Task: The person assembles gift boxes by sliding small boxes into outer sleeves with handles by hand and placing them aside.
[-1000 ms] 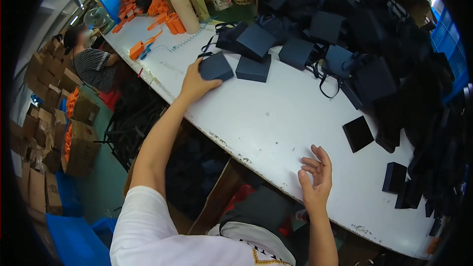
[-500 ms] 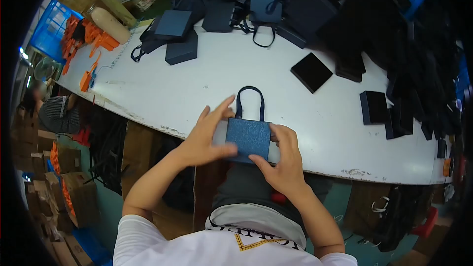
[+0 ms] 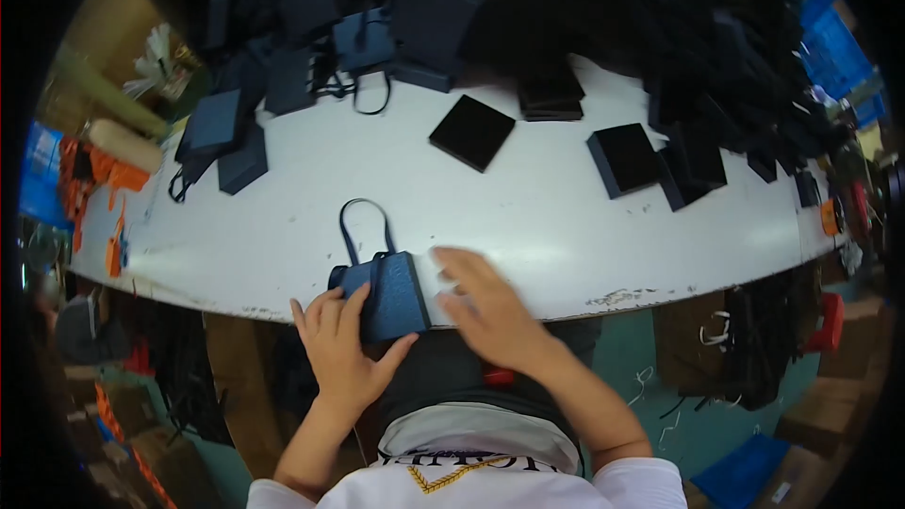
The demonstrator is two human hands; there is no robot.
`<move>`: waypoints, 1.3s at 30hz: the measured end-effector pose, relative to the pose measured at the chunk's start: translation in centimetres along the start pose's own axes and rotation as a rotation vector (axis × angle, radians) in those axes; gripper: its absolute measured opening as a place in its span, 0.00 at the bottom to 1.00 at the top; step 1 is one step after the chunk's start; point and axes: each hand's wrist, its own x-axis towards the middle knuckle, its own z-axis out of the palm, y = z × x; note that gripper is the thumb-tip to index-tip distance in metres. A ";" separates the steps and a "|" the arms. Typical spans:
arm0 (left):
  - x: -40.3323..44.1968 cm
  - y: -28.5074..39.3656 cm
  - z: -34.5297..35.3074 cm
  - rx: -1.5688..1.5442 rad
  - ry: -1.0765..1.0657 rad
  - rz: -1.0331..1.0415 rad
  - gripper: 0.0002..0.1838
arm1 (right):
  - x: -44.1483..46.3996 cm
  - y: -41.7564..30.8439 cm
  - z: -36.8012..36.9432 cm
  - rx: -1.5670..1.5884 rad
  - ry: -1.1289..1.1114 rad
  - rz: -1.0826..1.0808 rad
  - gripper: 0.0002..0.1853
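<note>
A small dark blue box-shaped bag (image 3: pixel 401 300) with a textured face lies tilted at the table's front edge. Its loop handle (image 3: pixel 385 226) stretches away from me over the white surface, and a second dark strap crosses its face. My left hand (image 3: pixel 339 349) grips the bag's left side, fingers over the top and thumb along the near edge. Just right of the bag, my right hand (image 3: pixel 490 311) hovers with fingers stretched out, slightly blurred, holding nothing.
On the white table (image 3: pixel 518 217) lie a flat black square box (image 3: pixel 472 133), a black box (image 3: pixel 624 160) and a stack of black pieces (image 3: pixel 551 99). Blue bags (image 3: pixel 215 123) sit at the left. Dark goods are heaped along the back. Orange pieces (image 3: pixel 118 170) lie far left.
My right hand has let go of the bag and moved off to its right. The left hand now grips the bag, which has turned and tilted. The view has swung right.
</note>
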 end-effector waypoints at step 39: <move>3.6 -1.7 0.0 -0.353 -0.233 0.051 0.24 | -0.4 -1.9 -13.6 -0.497 -0.148 0.129 0.52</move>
